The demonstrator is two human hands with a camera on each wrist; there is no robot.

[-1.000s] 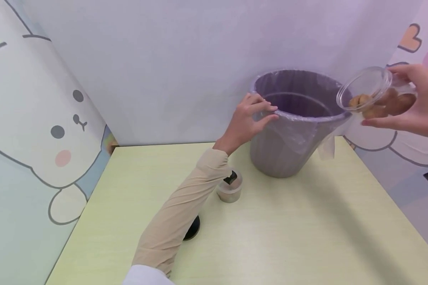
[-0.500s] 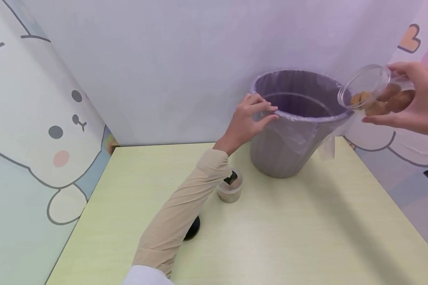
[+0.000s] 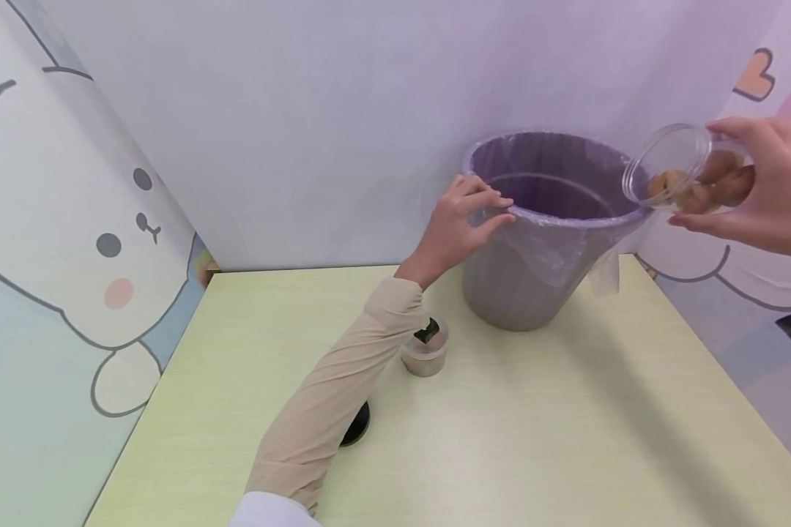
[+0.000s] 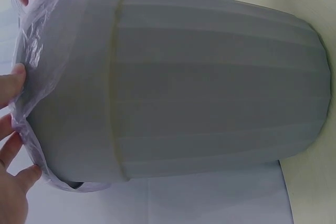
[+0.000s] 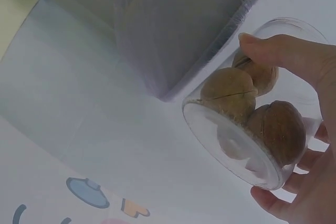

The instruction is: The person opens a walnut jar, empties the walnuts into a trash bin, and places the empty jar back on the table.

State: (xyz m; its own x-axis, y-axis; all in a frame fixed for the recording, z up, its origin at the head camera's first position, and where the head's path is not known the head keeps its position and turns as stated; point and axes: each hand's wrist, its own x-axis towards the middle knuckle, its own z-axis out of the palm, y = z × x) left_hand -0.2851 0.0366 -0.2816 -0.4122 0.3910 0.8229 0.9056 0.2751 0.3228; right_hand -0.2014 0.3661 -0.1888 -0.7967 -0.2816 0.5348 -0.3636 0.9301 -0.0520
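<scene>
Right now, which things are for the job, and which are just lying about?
For the job, it seems:
jar, in the right hand
nuts, inside it
bin, left hand at its rim
bag, lining the bin

Likely just lying about:
tub
black disc, partly hidden

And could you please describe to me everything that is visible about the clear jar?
The clear jar is a cylindrical container, apparently glass or plastic, with a ridged rim around its uncovered mouth. Several brown, round, walnut-like nuts lie inside. It is tipped on its side in the air, mouth toward the opening of the lined bin. The right hand grips its sides between thumb and fingers; whether the jar touches the bin is unclear.
</scene>
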